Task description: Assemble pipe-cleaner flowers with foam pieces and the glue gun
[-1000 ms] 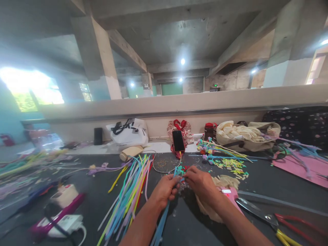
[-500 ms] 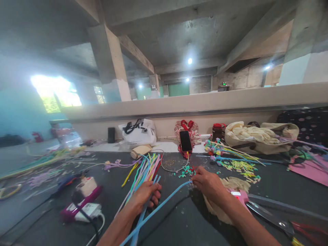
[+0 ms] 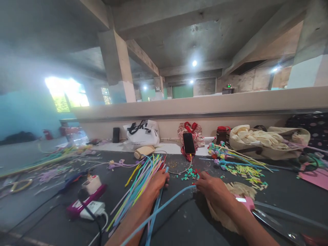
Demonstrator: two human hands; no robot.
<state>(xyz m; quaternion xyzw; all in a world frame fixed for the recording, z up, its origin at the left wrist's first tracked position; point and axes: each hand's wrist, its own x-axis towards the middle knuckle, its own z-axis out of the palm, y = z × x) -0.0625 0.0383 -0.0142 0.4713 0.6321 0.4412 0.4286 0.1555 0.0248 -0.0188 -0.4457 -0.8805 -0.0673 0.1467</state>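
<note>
My right hand (image 3: 210, 187) is closed, pinching the tip of a long blue pipe cleaner (image 3: 164, 204) that curves back toward the lower edge. Small red bits lie beside its fingertips. My left hand (image 3: 161, 180) is curled around other blue pipe cleaners (image 3: 153, 218), whose ends stick out above the fingers and run down past the wrist. Under and beside my left forearm lies a bundle of multicoloured pipe cleaners (image 3: 135, 191). Short green cut pieces (image 3: 188, 174) are scattered between the two hands. My right fingertips are partly hidden.
Beneath my right forearm are a tan cloth (image 3: 241, 190) and a pink device (image 3: 247, 202), with scissors (image 3: 274, 225) beside them. A purple power strip (image 3: 87, 200) sits left. Behind stand a phone (image 3: 189, 143), a white bag (image 3: 142, 135) and pipe-cleaner flowers (image 3: 217, 152).
My left hand has moved forward along the bundle, away from me, with blue pipe cleaners in it. My right hand keeps its pinch nearly in place. The view has shifted slightly.
</note>
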